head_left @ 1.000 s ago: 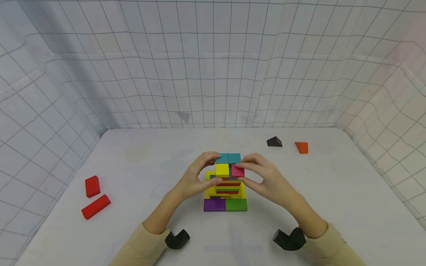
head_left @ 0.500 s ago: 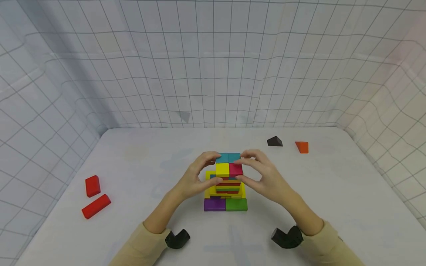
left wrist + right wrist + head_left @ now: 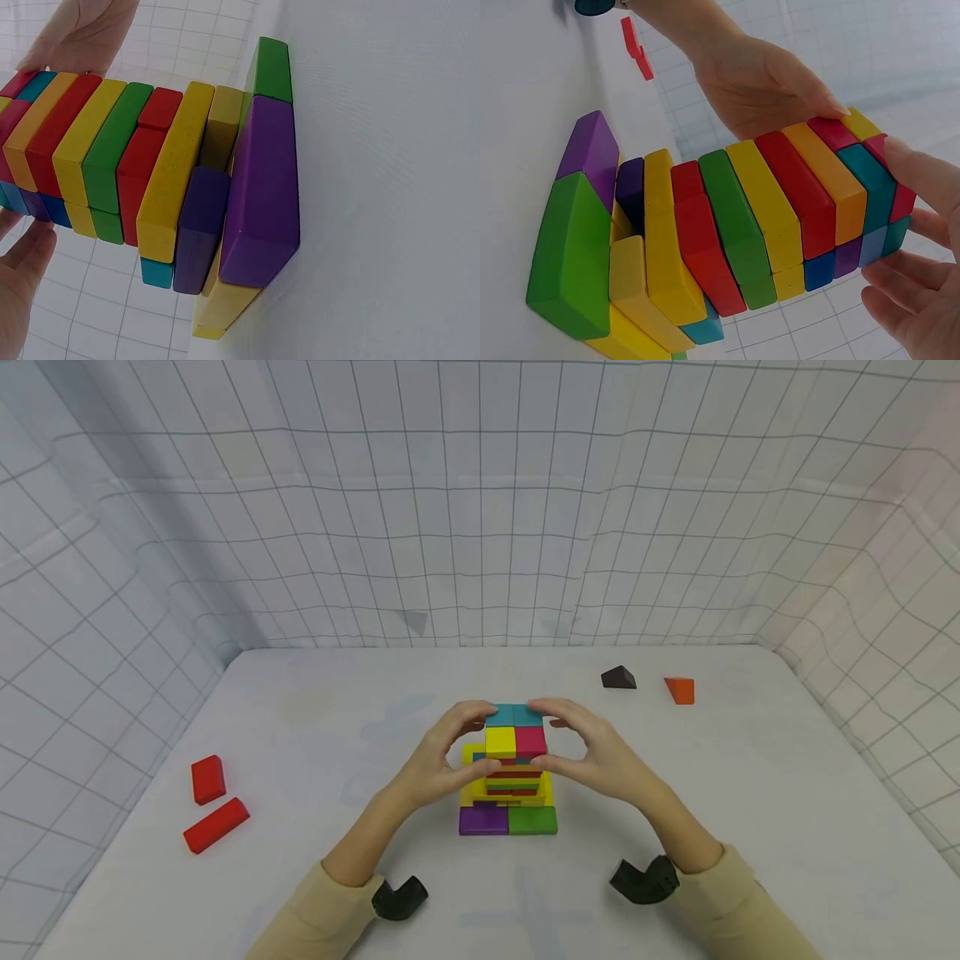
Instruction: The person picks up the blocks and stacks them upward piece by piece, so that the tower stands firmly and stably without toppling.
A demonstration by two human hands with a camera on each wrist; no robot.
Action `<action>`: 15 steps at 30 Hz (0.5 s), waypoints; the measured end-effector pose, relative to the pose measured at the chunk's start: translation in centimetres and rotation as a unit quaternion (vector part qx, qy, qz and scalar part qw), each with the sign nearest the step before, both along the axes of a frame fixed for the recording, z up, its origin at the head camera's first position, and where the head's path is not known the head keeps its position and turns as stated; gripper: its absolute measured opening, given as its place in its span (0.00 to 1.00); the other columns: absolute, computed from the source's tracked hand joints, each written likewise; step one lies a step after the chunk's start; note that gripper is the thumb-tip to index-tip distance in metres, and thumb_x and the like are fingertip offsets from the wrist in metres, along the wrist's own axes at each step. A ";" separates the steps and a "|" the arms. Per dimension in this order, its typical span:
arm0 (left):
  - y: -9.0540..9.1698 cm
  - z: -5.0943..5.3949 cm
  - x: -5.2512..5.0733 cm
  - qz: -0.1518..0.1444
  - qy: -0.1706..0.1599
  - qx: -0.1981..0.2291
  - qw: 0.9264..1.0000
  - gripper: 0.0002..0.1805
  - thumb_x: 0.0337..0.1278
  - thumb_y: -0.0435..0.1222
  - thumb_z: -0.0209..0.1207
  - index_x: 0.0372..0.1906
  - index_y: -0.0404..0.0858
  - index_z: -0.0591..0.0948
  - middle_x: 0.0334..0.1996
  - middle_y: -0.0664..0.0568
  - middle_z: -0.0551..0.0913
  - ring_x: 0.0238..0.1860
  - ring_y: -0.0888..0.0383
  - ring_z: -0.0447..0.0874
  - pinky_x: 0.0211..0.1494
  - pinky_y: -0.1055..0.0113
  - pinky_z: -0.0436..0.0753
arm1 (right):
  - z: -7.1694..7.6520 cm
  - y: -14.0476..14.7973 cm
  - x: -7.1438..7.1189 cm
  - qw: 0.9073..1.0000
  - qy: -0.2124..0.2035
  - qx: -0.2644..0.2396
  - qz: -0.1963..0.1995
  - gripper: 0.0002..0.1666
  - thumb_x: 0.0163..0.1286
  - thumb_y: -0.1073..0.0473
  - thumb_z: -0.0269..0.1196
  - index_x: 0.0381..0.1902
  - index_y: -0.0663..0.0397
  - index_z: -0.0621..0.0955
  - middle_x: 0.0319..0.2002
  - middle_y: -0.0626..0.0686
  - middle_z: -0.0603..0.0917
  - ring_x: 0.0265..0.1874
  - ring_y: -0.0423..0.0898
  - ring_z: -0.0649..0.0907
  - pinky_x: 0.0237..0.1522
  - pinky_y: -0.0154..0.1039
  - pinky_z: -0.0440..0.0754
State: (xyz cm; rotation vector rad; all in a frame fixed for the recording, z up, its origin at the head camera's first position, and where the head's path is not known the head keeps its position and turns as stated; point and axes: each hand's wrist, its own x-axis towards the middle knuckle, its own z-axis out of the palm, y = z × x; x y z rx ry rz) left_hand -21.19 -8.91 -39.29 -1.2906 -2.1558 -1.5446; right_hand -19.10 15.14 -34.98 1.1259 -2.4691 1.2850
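Observation:
A tower of coloured blocks [image 3: 513,783] stands upright on a purple block [image 3: 483,821] and a green block [image 3: 532,821]. Up top, a yellow block [image 3: 500,742] and a pink block [image 3: 531,741] sit side by side before two teal blocks [image 3: 513,716]. My left hand [image 3: 438,756] holds the tower's upper left side, thumb in front and fingers behind. On the other side, my right hand [image 3: 600,752] has its thumb against the front near the pink block and a finger on the back teal one. The right wrist view shows layered blocks [image 3: 765,210] beneath.
Two red blocks [image 3: 216,825] lie at the left of the white table [image 3: 315,710]. Toward the back right are a black wedge-like block [image 3: 618,677] and an orange block [image 3: 680,691]. Gridded white cloth [image 3: 517,510] hangs behind and at both sides.
The pink block has shifted left until level with the yellow one. My right hand has let go of it and moved its fingers to the tower's back; my left hand has stayed put.

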 end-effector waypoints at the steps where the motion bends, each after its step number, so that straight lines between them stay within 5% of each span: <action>1: 0.0 0.2 0.1 0.002 0.000 -0.002 1.000 0.31 0.51 0.35 0.63 0.59 0.33 0.65 0.54 0.44 0.69 0.54 0.51 0.69 0.57 0.52 0.73 | 0.3 -0.1 0.1 1.000 -0.002 0.000 0.000 0.36 0.51 0.68 0.69 0.58 0.66 0.69 0.57 0.59 0.73 0.55 0.51 0.72 0.54 0.45 0.74; 9: 0.4 2.9 1.8 0.009 0.000 -0.005 1.000 0.32 0.41 0.21 0.64 0.55 0.24 0.65 0.51 0.35 0.69 0.51 0.46 0.70 0.53 0.45 0.73 | 2.1 -0.7 1.1 1.000 -0.002 -0.007 0.002 0.34 0.49 0.72 0.68 0.55 0.72 0.70 0.54 0.64 0.74 0.52 0.54 0.73 0.52 0.47 0.75; 15: 0.2 1.7 1.0 0.003 0.000 -0.003 1.000 0.32 0.44 0.25 0.64 0.57 0.26 0.64 0.53 0.36 0.68 0.52 0.47 0.69 0.54 0.46 0.72 | 1.9 -0.7 1.0 1.000 0.000 -0.016 0.003 0.34 0.49 0.72 0.68 0.55 0.72 0.69 0.53 0.64 0.74 0.52 0.54 0.73 0.51 0.46 0.76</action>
